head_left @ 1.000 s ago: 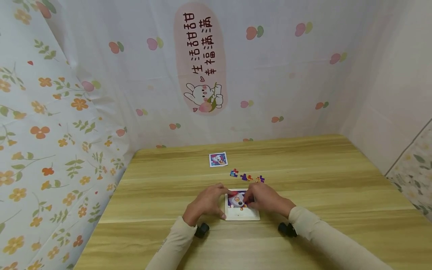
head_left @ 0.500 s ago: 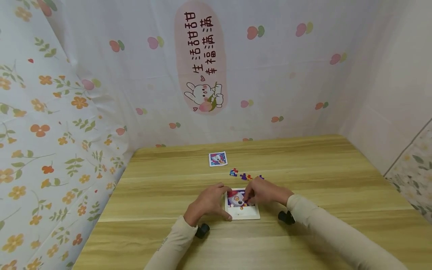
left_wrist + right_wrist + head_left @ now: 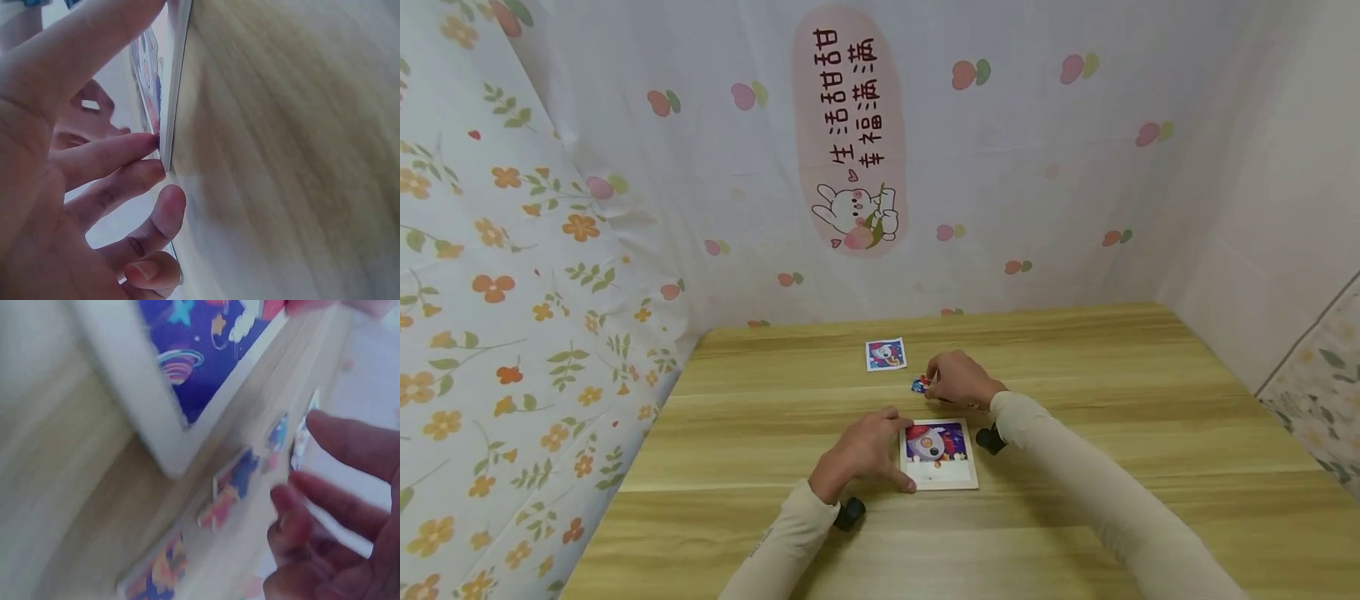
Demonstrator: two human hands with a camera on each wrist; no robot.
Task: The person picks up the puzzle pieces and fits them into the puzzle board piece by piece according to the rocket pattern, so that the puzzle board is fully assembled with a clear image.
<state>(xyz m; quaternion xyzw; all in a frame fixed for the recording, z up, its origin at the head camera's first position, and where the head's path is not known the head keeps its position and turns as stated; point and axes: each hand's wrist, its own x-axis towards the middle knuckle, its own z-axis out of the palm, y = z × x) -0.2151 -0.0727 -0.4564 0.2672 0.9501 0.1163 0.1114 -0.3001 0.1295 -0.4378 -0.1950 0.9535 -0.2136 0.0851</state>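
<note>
On the table lies a white-rimmed puzzle tray (image 3: 942, 477), its upper part filled with a purple and white picture and its lower strip bare. My left hand (image 3: 861, 448) holds the tray's left side, thumb at the near corner and fingers at the far one. Beyond the tray, my right hand (image 3: 962, 380) hovers over loose puzzle pieces, its fingertips near a blue and red piece (image 3: 919, 384). In the right wrist view, that hand's thumb and finger stand apart with nothing seen between them. Other pieces there, such as an orange and purple one (image 3: 232, 487), are mostly hidden in the head view.
A small picture card (image 3: 886, 355) lies behind the pieces, towards the back of the wooden table (image 3: 775, 367). Patterned cloth (image 3: 1037, 183) hangs at the back and sides. Black camera mounts (image 3: 850, 513) sit at both wrists.
My right hand has left the tray and moved away from me to the loose pieces, uncovering the tray's right side. My left hand stays on the tray.
</note>
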